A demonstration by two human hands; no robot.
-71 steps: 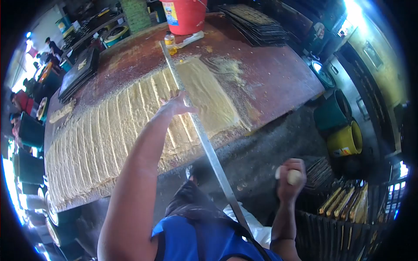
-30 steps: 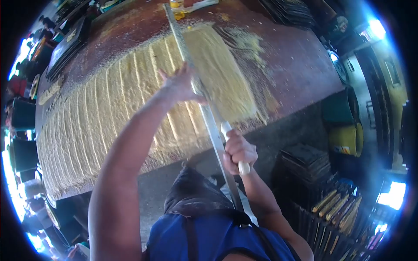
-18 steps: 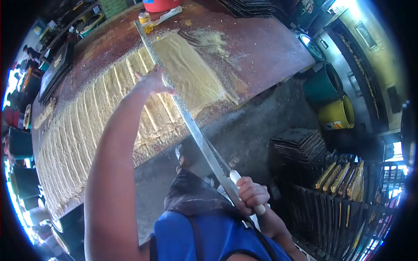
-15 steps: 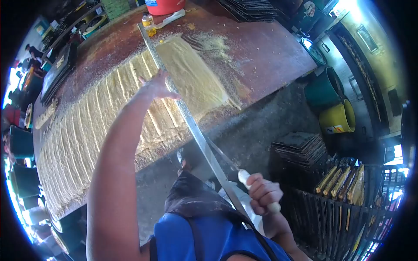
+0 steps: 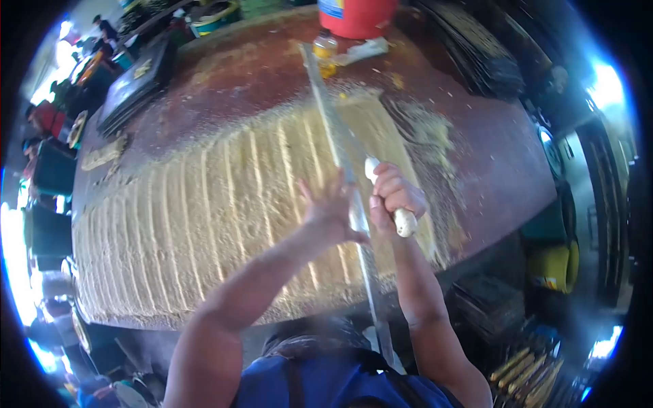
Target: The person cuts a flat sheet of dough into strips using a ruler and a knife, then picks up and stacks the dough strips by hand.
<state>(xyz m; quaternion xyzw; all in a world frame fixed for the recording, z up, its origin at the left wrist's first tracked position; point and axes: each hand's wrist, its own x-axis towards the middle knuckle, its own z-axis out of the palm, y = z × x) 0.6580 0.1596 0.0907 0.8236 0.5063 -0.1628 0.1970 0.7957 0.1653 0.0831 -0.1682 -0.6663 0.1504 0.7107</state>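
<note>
A wide sheet of pale, crumb-dusted dough lies on the table, marked with many parallel lines. A long metal straightedge crosses it from the far side to near my body. My left hand rests on the straightedge with its fingers spread, the thumb reaching over to its right side. My right hand is closed round the pale handle of a knife. Its thin blade points away from me, up and left, close beside the straightedge over the dough; whether it touches the dough I cannot tell.
On the far side of the reddish table stand a red bucket, a small bottle of yellow liquid and stacked dark trays. More trays sit at the far left. Beyond the right edge is a yellow bucket.
My right hand has brought the knife from beside my body up and forward over the dough, next to the straightedge. My left hand stays on the straightedge. The view has shifted over the table.
</note>
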